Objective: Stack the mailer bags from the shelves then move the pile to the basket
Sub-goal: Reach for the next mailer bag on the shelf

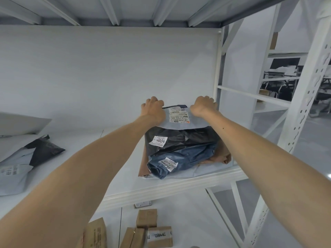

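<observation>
Both arms reach forward onto a white metal shelf (170, 183). The left hand (154, 109) and the right hand (202, 106) sit at the far end of a pile of mailer bags, each with its fingers curled down over the far edge of the top light grey mailer bag (180, 120), gripping it on its left and right sides. That bag carries white printed labels facing up between the two hands.

Under it, nearer, lies a black mailer bag (180, 140) with a white label reading 4004, then a dark blue mailer bag (184, 160) with another white label, its near end crumpled. A brown paper mailer (220, 156) shows beneath them on the right and at the near left corner, and a pale bag lies flat at the very bottom. The pile sits at the right end of the shelf, close to the white perforated upright (308, 97).

Well apart at the left end of the same shelf lie more mailer bags (16, 169), light grey with a black one tucked between them. On the level below, near the bottom of the view, stand several cardboard boxes (152, 228).
</observation>
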